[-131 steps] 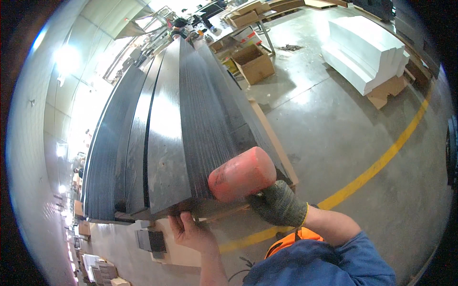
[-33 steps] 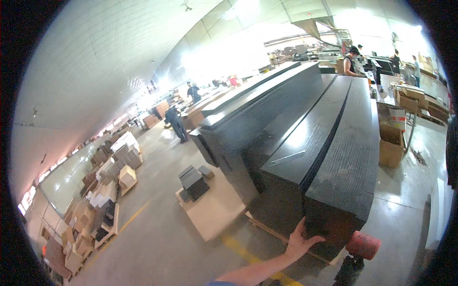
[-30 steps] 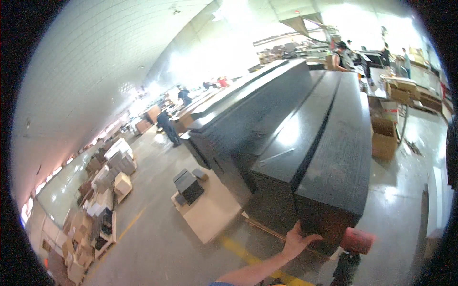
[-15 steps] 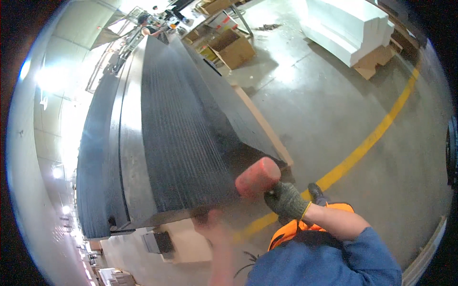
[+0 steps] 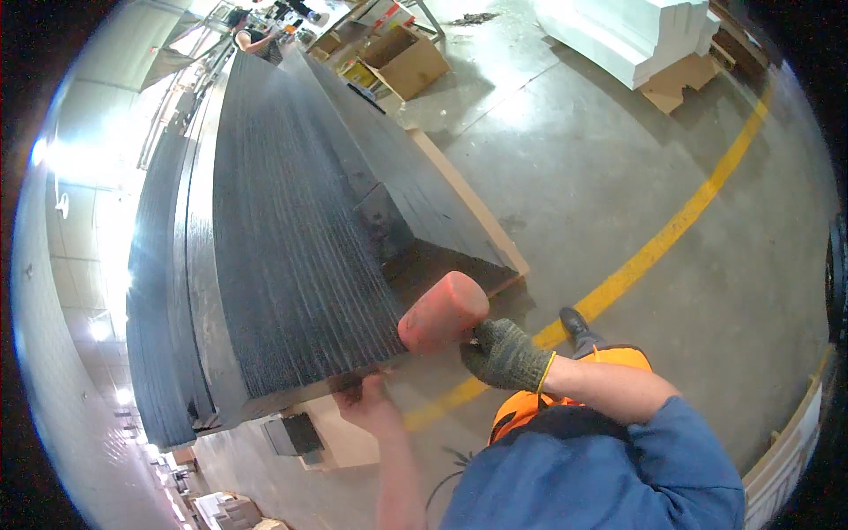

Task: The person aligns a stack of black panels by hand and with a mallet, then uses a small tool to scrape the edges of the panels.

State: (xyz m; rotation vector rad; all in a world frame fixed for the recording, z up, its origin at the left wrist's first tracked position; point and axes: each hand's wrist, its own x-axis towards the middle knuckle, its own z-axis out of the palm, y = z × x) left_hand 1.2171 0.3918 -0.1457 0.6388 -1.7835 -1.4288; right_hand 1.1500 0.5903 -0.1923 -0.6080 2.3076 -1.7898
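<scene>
A gloved fist, my right hand [image 5: 508, 355], is closed round the handle of a mallet with a red cylindrical head [image 5: 444, 311]. The handle itself is mostly covered by the glove. The mallet head is over the near right corner of a long stack of black, finely ridged boards [image 5: 296, 265]. Below the near end of that stack, my bare left hand [image 5: 369, 408] has its fingers curled at the boards' lower edge, the thumb side up. Some of its fingertips are hidden against the boards.
A pale board edge [image 5: 468, 203] runs along the stack's right side. Beyond stand open cardboard boxes [image 5: 408, 66] and a white stack [image 5: 618, 35]. A yellow line [image 5: 671, 256] crosses the floor. Another person [image 5: 252, 40] is at the far end.
The view has shifted, so the stack sits further left and higher. My left hand, blurred before, is now sharp at the board edge. The mallet stays in my right hand.
</scene>
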